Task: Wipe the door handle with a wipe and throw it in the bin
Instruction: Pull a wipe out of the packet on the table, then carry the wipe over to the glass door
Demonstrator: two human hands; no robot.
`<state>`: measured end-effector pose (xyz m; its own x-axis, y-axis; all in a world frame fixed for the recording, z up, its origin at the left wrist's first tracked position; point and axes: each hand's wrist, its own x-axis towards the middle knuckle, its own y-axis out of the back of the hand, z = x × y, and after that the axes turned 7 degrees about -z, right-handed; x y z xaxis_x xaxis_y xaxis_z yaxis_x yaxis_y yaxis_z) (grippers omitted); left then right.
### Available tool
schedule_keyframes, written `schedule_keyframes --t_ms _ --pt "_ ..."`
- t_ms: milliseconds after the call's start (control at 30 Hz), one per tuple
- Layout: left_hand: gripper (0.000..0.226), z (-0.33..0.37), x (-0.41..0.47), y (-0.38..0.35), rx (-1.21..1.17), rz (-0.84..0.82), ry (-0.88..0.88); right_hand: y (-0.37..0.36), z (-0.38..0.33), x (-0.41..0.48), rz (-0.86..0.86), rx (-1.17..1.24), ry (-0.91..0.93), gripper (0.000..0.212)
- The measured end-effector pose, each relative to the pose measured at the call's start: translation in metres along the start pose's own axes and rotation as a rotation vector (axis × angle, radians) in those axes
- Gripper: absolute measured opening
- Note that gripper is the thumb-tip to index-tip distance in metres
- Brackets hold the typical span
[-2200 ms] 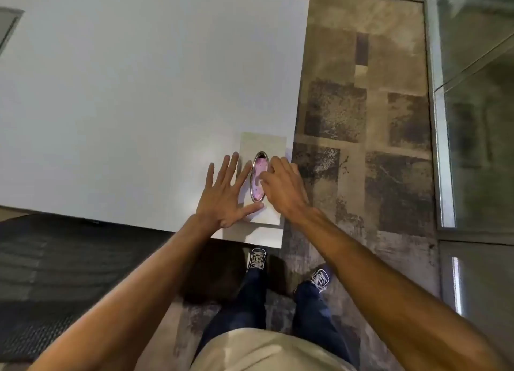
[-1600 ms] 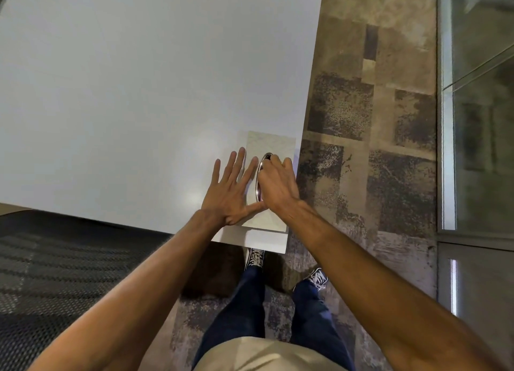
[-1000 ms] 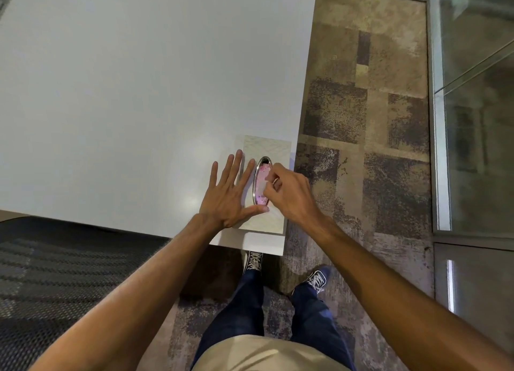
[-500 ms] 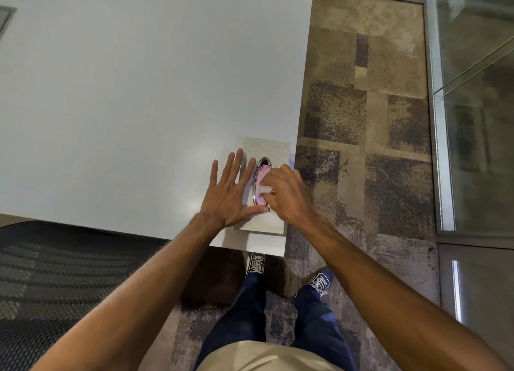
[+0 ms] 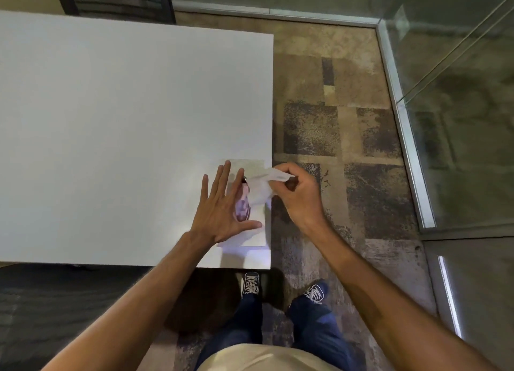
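A flat pale wipe pack [image 5: 251, 238] lies at the near right corner of the white table [image 5: 111, 134]. Its oval opening [image 5: 242, 208] shows pink inside a metal-coloured rim. My left hand [image 5: 222, 206] lies flat on the pack with fingers spread, pressing it down. My right hand [image 5: 299, 195] pinches a white wipe [image 5: 261, 188] that stretches from the opening up to my fingertips, partly out of the pack. No door handle or bin is in view.
Patterned brown and grey carpet [image 5: 333, 137] runs to the right of the table. A glass partition with a metal frame [image 5: 409, 148] stands along the right. My feet [image 5: 281, 287] stand at the table's near corner. A dark chair [image 5: 116, 0] stands beyond the table's far edge.
My right hand went from picking at the pack's opening to lifting up and right with a white wipe drawn out. My left hand stayed flat on the pack. The camera tilted back.
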<state>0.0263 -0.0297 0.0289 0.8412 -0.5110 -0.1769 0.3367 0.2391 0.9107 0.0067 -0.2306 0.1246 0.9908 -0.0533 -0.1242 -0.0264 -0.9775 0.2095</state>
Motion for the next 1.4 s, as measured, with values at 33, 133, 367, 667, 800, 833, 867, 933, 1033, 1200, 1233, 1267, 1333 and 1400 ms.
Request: schedule_keyframes --t_ms 33,133,367,667,800,833,867,933,1033,1200,1233,1267,1333,1400 --pt "0.129 0.006 0.003 0.003 -0.026 0.014 -0.012 0.009 -0.004 -0.002 0.039 0.034 -0.007 0.020" --pt "0.129 0.029 0.015 0.011 -0.064 0.040 -0.041 0.040 -0.014 -0.014 0.140 0.038 -0.009 0.030" --pt "0.131 0.110 0.055 0.030 -0.062 0.036 -0.168 0.126 -0.030 -0.059 0.308 -0.217 0.042 0.032" --pt "0.149 0.256 0.113 0.049 -0.026 -0.031 -0.517 0.235 -0.019 -0.124 0.474 -0.758 0.267 0.030" --pt "0.144 0.330 0.132 0.051 -0.018 -0.016 -0.657 0.292 -0.015 -0.153 0.616 -0.944 0.243 0.030" --pt "0.144 0.349 0.136 0.051 -0.019 -0.017 -0.687 0.306 -0.015 -0.161 0.642 -1.027 0.244 0.023" --pt "0.144 0.368 0.141 0.051 -0.022 -0.020 -0.716 0.321 -0.016 -0.171 0.667 -1.104 0.246 0.019" --pt "0.147 0.406 0.149 0.050 -0.030 -0.032 -0.763 0.350 -0.019 -0.190 0.749 -1.235 0.259 0.024" --pt "0.149 0.460 0.159 0.046 -0.049 -0.039 -0.841 0.392 -0.021 -0.216 0.847 -1.361 0.299 0.021" --pt "0.148 0.543 0.168 0.036 -0.090 0.006 -0.992 0.456 -0.016 -0.256 0.981 -1.467 0.321 0.016" --pt "0.149 0.559 0.170 0.034 -0.097 0.009 -1.015 0.467 -0.014 -0.263 1.017 -1.476 0.303 0.019" --pt "0.149 0.575 0.173 0.031 -0.097 0.010 -1.037 0.478 -0.013 -0.270 1.050 -1.482 0.288 0.021" --pt "0.150 0.603 0.178 0.026 -0.083 0.012 -1.074 0.498 -0.012 -0.283 1.103 -1.477 0.266 0.027" --pt "0.151 0.629 0.184 0.022 -0.064 0.006 -1.106 0.516 -0.009 -0.294 1.148 -1.487 0.235 0.034"
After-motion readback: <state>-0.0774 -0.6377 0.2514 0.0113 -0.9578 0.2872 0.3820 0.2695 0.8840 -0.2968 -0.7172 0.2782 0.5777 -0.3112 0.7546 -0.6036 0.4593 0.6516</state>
